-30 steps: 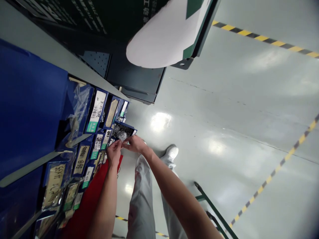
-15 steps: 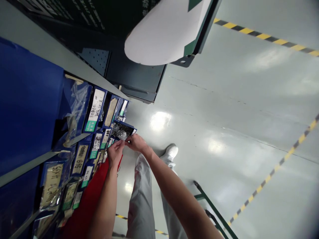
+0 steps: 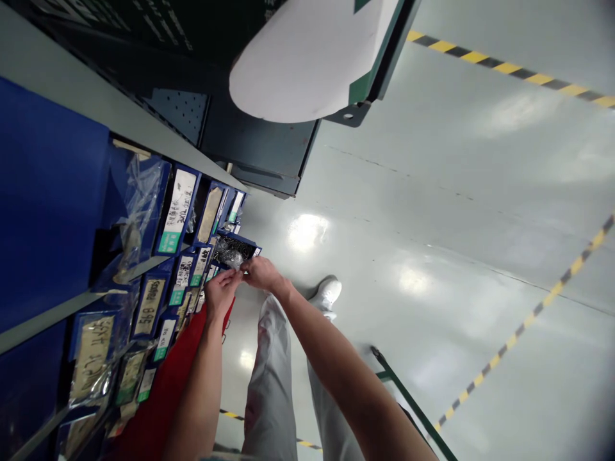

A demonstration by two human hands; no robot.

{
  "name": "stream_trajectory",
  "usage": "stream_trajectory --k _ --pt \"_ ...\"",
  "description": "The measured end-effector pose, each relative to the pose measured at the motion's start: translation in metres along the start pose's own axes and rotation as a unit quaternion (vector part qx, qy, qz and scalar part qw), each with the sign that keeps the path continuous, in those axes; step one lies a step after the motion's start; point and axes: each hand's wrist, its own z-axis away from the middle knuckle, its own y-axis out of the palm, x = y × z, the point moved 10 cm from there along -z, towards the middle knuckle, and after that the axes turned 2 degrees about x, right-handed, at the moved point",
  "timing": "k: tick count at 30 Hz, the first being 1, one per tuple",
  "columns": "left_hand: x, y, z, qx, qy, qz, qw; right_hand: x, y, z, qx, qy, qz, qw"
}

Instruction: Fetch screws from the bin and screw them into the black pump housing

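My left hand (image 3: 220, 295) and my right hand (image 3: 260, 274) meet in front of a pulled-out blue bin (image 3: 236, 246) on the shelf rack. Both pinch the edge of a small clear plastic bag (image 3: 233, 260) that holds small parts I cannot make out. The fingers of each hand are closed on the bag. The bag sits just over the bin's open front. Both forearms reach up from the bottom of the view.
A grey shelf rack (image 3: 125, 121) with rows of labelled blue bins (image 3: 175, 211) fills the left. Red bins (image 3: 163, 397) sit lower down. A green cart frame (image 3: 408, 403) stands at bottom right. Yellow-black floor tape (image 3: 523, 326) crosses the glossy grey floor. My white shoe (image 3: 327, 293) shows below.
The view has drifted slightly; both hands stay together on the bag at the bin, moving a little up and left in the frame.
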Motion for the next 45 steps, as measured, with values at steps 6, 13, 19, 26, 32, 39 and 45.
stream_trajectory --k 6,13,19,26,32,39,45 --pt "-0.006 -0.012 -0.008 -0.047 -0.009 -0.005 0.999 0.012 0.001 0.005 0.002 -0.036 -0.107 0.994" --pt "-0.006 -0.006 -0.002 -0.036 0.01 -0.002 0.999 -0.001 -0.006 0.001 -0.03 0.01 -0.128 0.991" --pt "-0.007 -0.001 -0.004 -0.012 0.017 -0.053 0.998 -0.014 0.004 0.0 -0.007 0.061 -0.186 0.981" --pt "-0.014 0.002 -0.005 0.009 0.051 -0.062 0.997 -0.023 0.014 0.002 0.021 0.057 -0.36 0.931" --pt "-0.028 -0.007 0.003 -0.048 0.156 -0.182 0.97 -0.033 0.017 -0.001 -0.019 0.081 -0.391 0.917" --pt "-0.013 -0.001 0.0 -0.008 0.074 -0.007 0.997 -0.043 0.02 -0.005 -0.068 0.095 -0.382 0.917" --pt "-0.007 -0.005 -0.005 0.0 0.079 -0.058 0.995 -0.036 0.026 -0.001 -0.043 0.089 -0.361 0.927"
